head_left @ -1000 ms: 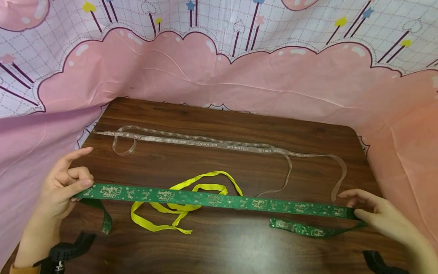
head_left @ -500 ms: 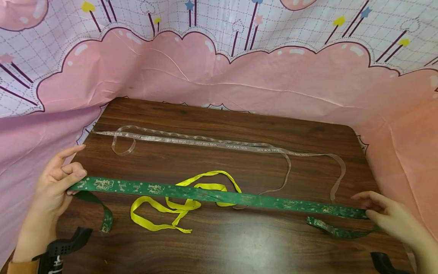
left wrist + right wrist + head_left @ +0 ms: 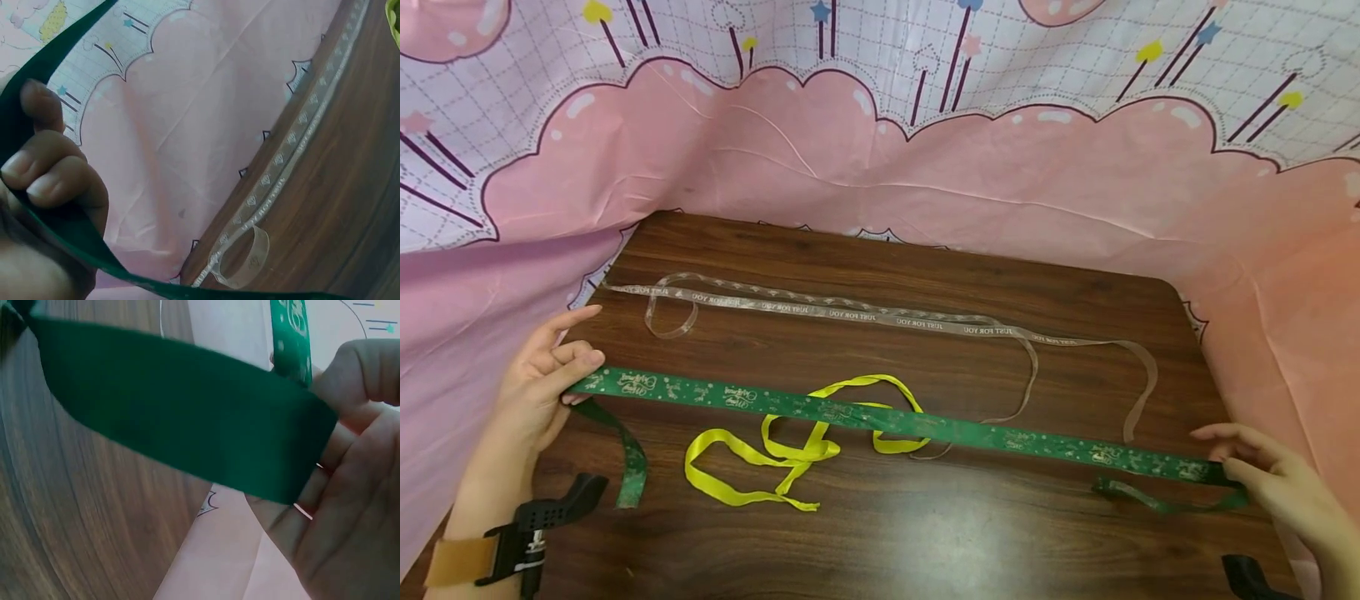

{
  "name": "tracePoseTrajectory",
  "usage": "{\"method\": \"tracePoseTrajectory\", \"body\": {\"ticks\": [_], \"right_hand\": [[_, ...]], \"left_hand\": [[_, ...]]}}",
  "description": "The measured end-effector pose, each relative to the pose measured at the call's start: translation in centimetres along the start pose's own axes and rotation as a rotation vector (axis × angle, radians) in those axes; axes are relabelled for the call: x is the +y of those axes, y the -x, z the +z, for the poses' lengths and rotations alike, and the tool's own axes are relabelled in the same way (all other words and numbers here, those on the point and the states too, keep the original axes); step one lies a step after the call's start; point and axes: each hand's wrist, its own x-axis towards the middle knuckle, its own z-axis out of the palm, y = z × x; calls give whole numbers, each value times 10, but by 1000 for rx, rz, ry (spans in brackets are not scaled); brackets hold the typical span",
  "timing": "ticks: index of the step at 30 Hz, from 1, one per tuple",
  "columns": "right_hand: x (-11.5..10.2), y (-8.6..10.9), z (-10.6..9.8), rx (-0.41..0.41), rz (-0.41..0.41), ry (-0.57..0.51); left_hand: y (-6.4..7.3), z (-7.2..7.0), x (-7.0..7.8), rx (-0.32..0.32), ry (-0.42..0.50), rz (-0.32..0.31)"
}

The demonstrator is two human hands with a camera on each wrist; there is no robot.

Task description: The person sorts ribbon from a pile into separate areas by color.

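Left hand (image 3: 538, 379), right hand (image 3: 1273, 477): grip pinching green ribbon (image 3: 955, 428)
Yellow ribbon (image 3: 812, 452): under green ribbon
Sheer ribbon (image 3: 850, 314): beyond green ribbon

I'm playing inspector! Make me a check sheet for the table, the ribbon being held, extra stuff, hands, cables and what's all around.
Surface: dark wood-grain table, with a shiny light patch near the front.
Job's thing: green ribbon, held out long, with a loose tail at each end.
Clutter: yellow ribbon, in tangled loops; sheer ribbon farther back, its JUST FOR YOU letters mirrored.
Left hand: pinches the green ribbon.
Right hand: pinches it too, near the other end.
Cables: nothing seen.
Surroundings: printed cloth at the back and both sides, mostly pink and white.
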Motion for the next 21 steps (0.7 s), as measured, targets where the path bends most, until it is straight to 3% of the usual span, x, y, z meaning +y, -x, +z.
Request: {"method": "tracePoseTrajectory", "body": {"ticks": [5, 8, 12, 15, 21], "right_hand": [[8, 0, 0, 82, -28, 31], [11, -1, -1, 141, -63, -7], [13, -4, -3, 182, -90, -60], [16, -4, -4, 193, -72, -56], [23, -7, -5, 205, -15, -86]], "left_hand": [[-1, -6, -3, 8, -14, -34], [-2, -9, -6, 25, -19, -58], [-4, -12, -9, 67, -90, -86], [-7, -15, -9, 100, -146, -102], [-13, -22, -13, 93, -134, -118]]}}
